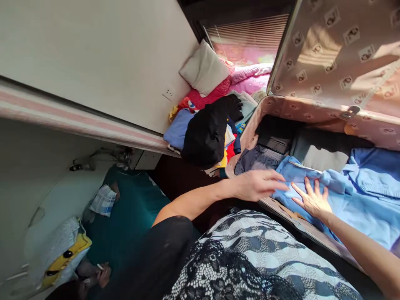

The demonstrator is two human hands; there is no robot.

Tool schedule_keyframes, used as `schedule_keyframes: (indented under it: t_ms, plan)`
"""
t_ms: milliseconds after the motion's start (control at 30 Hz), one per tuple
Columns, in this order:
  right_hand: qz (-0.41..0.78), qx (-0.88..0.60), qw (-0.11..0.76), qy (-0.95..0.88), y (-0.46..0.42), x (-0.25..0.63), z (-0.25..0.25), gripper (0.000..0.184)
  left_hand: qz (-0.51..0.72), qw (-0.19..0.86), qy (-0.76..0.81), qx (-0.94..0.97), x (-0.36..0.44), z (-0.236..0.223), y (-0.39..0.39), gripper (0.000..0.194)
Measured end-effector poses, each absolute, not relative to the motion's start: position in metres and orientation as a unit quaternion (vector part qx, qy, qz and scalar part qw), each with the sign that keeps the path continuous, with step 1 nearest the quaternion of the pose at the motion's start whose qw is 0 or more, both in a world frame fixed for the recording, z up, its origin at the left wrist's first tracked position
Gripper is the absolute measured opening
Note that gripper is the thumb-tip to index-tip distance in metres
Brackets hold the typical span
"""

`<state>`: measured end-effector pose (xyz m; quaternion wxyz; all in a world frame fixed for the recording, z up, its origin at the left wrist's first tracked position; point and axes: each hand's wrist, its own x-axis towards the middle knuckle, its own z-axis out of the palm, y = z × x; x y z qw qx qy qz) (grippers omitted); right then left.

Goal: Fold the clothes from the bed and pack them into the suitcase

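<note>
My right hand (314,201) lies spread on a light blue garment (359,208) inside an open suitcase (246,137). My left hand (261,185) is at the suitcase's near edge, fingers stretched toward the left end of the same blue garment, slightly blurred. Whether its fingertips touch the cloth I cannot tell. Behind the blue garment, dark folded clothes (275,129) and a grey piece (325,157) fill the far side of the case. A dark grey garment (258,160) sits in its left corner.
The suitcase lid (331,54) stands raised at the back. Left of the case is a clothes pile topped by a black garment (206,133), with a pale pillow (204,68) behind. Lower left, another person's hand (103,275) shows near a yellow-and-white pillow (67,258).
</note>
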<state>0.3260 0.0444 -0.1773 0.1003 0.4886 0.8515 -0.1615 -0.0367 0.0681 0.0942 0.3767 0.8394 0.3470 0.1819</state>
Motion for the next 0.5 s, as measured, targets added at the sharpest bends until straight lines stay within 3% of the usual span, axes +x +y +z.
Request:
schedule_keyframes:
  t_ms: [67, 167, 233, 300, 400, 500]
  plan:
    - [-0.134, 0.490, 0.082, 0.857, 0.041, 0.327, -0.178, 0.063, 0.381, 0.280, 0.488, 0.734, -0.114, 0.123, 0.075, 0.029]
    - [-0.110, 0.480, 0.058, 0.868, 0.039, 0.330, -0.171, 0.062, 0.600, 0.140, 0.695, 0.370, -0.236, 0.140, 0.084, 0.027]
    - [-0.115, 0.482, 0.040, 0.868, 0.041, 0.331, -0.166, 0.065, 0.615, 0.155, 0.769, 0.081, -0.303, 0.134, 0.085, 0.021]
    - [-0.135, 0.498, 0.012, 0.857, 0.046, 0.330, -0.160, 0.069, 0.595, 0.192, 0.777, -0.076, -0.350, 0.118, 0.083, 0.015]
    - [-0.159, 0.549, -0.021, 0.820, 0.059, 0.327, -0.150, 0.075, 0.600, 0.226, 0.749, -0.166, -0.388, 0.089, 0.081, 0.017]
    - [-0.171, 0.614, -0.002, 0.770, 0.073, 0.321, -0.138, 0.080, 0.642, 0.219, 0.708, -0.196, -0.404, 0.069, 0.087, 0.024]
